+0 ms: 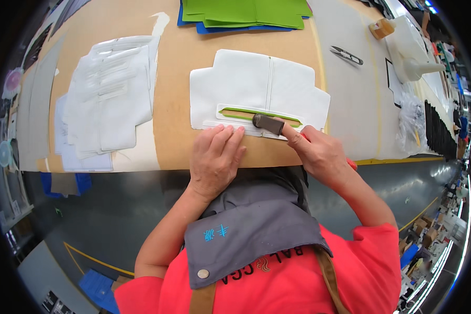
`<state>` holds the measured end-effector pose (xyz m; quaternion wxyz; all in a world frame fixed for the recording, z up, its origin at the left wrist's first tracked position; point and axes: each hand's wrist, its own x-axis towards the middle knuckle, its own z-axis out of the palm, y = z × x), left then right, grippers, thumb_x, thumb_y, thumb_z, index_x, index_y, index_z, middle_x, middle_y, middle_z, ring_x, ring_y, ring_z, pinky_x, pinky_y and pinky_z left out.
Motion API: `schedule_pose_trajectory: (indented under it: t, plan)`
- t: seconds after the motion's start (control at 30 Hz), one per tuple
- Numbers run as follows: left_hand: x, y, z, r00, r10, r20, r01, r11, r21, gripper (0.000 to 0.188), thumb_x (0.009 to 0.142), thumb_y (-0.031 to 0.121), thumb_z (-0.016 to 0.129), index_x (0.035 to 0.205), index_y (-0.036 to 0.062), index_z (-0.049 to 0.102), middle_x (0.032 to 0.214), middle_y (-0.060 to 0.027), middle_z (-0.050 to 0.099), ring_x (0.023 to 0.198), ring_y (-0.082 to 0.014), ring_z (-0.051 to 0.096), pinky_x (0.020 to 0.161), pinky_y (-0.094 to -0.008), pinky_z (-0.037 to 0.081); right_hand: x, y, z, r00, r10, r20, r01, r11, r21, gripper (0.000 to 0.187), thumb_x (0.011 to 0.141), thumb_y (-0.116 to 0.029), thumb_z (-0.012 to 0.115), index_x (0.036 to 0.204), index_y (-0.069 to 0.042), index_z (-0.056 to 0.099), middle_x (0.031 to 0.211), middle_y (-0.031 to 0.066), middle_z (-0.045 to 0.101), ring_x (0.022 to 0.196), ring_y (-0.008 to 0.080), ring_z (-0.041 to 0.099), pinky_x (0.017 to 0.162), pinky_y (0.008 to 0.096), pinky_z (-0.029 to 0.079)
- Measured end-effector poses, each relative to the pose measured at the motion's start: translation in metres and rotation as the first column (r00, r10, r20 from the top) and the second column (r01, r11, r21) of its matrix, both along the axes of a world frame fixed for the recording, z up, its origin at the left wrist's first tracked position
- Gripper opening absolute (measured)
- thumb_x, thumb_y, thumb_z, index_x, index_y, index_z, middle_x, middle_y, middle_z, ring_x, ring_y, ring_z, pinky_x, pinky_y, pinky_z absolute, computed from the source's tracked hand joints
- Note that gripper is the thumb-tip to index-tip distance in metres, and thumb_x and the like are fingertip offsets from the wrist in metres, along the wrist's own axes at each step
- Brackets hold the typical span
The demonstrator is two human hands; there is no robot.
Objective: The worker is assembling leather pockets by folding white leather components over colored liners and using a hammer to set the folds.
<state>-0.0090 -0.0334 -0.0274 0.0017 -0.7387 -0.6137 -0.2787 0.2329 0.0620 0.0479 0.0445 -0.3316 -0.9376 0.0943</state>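
Note:
A white cut panel [240,73] with stepped corners lies flat on the brown-covered table in front of me. Near its lower edge is a long narrow slot [235,113] edged in green, with tan showing inside. My right hand [322,157] grips a hammer [269,124] by its red handle, the index finger stretched along the dark head. That head rests over the right part of the slot. Fingers extended, my left hand [217,157] presses its fingertips on the panel's lower edge, left of the hammer.
Stacked white panels [112,99] lie at the left. Green sheets [251,11] over blue ones sit at the far side. Thread snips [346,55], an amber jar [382,28], a white squeeze bottle [421,68] and a clear plastic bag [412,125] are on the right.

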Motion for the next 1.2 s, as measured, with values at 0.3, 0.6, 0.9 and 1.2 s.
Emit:
schedule_pose_trajectory:
  t: [0.3,0.6,0.9,1.2]
  plan:
    - [0.002,0.0,-0.002,1.0,-0.009,0.004,0.009,1.0,0.006,0.035,0.093,0.021,0.07,0.128,0.0111,0.07,0.121,-0.0053,0.063,0.118,-0.0268,0.058,0.104,-0.0415,0.044,0.01,-0.001,-0.003,0.994,-0.063,-0.088,0.059,0.997,-0.041,0.056,0.091,-0.006,0.069,0.144,-0.02,0.06,0.08,0.007,0.059,0.064,0.0239,0.062,0.054,0.0372,0.049]
    - [0.002,0.001,0.0,1.0,-0.006,0.016,0.006,1.0,-0.008,0.035,0.093,0.02,0.071,0.127,0.0108,0.07,0.12,-0.0055,0.063,0.118,-0.0266,0.058,0.103,-0.0416,0.045,0.027,0.0,-0.009,0.978,-0.13,-0.161,0.127,0.991,-0.029,0.057,0.089,-0.007,0.073,0.144,-0.017,0.06,0.079,0.0085,0.06,0.062,0.0269,0.06,0.054,0.0394,0.047]
    - [0.001,0.001,0.0,1.0,-0.01,-0.002,0.01,1.0,-0.018,0.034,0.092,0.019,0.071,0.126,0.0105,0.071,0.119,-0.0052,0.063,0.116,-0.0271,0.059,0.102,-0.041,0.045,0.032,-0.011,-0.007,0.979,-0.168,-0.115,0.164,0.986,-0.037,0.057,0.089,-0.008,0.07,0.144,-0.024,0.061,0.074,0.005,0.056,0.059,0.0232,0.058,0.051,0.0379,0.046]
    - [0.002,0.001,-0.004,1.0,-0.02,-0.007,0.02,0.999,0.03,0.038,0.087,0.016,0.074,0.124,0.0079,0.07,0.12,-0.0068,0.062,0.116,-0.0275,0.058,0.098,-0.0417,0.048,-0.014,0.004,-0.004,0.994,-0.038,-0.105,0.034,0.999,-0.036,0.062,0.089,-0.007,0.071,0.146,-0.027,0.059,0.072,0.0059,0.054,0.058,0.0227,0.057,0.051,0.0381,0.047]
